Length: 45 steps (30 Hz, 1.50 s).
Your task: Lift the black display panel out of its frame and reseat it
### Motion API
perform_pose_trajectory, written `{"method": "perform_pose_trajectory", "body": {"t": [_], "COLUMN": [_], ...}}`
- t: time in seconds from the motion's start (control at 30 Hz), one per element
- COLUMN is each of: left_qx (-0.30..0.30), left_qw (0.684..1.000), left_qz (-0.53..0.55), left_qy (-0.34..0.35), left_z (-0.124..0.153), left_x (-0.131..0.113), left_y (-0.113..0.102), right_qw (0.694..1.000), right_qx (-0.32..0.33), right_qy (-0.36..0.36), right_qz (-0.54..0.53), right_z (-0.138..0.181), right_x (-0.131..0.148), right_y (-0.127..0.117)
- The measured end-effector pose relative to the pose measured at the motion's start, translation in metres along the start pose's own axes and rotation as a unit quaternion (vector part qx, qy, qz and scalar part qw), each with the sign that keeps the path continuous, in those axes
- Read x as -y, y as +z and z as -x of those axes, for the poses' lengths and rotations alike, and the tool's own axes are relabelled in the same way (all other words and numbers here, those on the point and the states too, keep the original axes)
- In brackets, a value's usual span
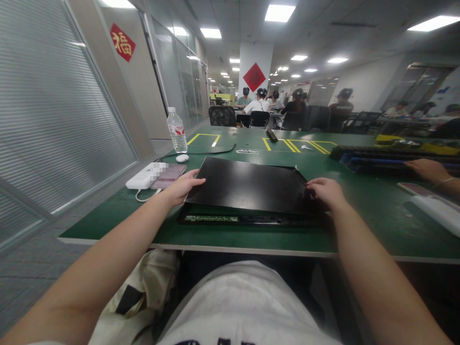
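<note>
A flat, glossy black screen panel (247,184) lies tilted over a thin black frame (266,221) on the green table. Along the near side of the frame, a strip of green circuit board (212,218) shows. My left hand (182,187) grips the panel's left edge, thumb on top and fingers underneath. At the right edge, my right hand (326,190) is closed in a pinch where panel and frame meet; its fingertips are partly hidden. Most of the frame is covered by the panel.
Left of the panel are a water bottle (177,132), a white mouse-like object (182,157), a white box (143,176) and a phone (168,175). Stacked dark strips (381,158) and a co-worker's hand (427,170) are at right. Several people sit farther back.
</note>
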<state>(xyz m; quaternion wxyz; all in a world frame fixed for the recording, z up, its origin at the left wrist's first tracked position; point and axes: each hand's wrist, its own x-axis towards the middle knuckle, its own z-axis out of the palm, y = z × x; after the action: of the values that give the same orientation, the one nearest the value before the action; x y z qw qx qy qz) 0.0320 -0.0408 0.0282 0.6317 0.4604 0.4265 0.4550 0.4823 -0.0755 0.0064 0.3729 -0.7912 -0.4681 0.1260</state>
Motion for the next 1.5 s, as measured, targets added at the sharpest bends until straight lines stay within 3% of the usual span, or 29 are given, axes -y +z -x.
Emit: {"method": "perform_pose_trajectory", "body": {"t": [0.6, 1.13, 1.5], "left_qx": [0.004, 0.017, -0.005], "left_qw": [1.000, 1.000, 1.000], "left_qz": [-0.007, 0.013, 0.010], "left_qy": [0.014, 0.005, 0.010], "left_z": [-0.0025, -0.0041, -0.0031], "left_x": [0.0024, 0.0028, 0.0031], "left_y": [-0.0031, -0.0024, -0.0018], "right_qw": [1.000, 0.995, 0.997], "right_qx": [-0.004, 0.004, -0.004], "right_qy": [0.017, 0.025, 0.024], "right_qz": [-0.017, -0.093, -0.067], "right_z": [0.0034, -0.0030, 0.0010], "right_x": [0.0045, -0.0033, 0.0006], "right_y": [-0.0021, -0.0010, -0.0020]}}
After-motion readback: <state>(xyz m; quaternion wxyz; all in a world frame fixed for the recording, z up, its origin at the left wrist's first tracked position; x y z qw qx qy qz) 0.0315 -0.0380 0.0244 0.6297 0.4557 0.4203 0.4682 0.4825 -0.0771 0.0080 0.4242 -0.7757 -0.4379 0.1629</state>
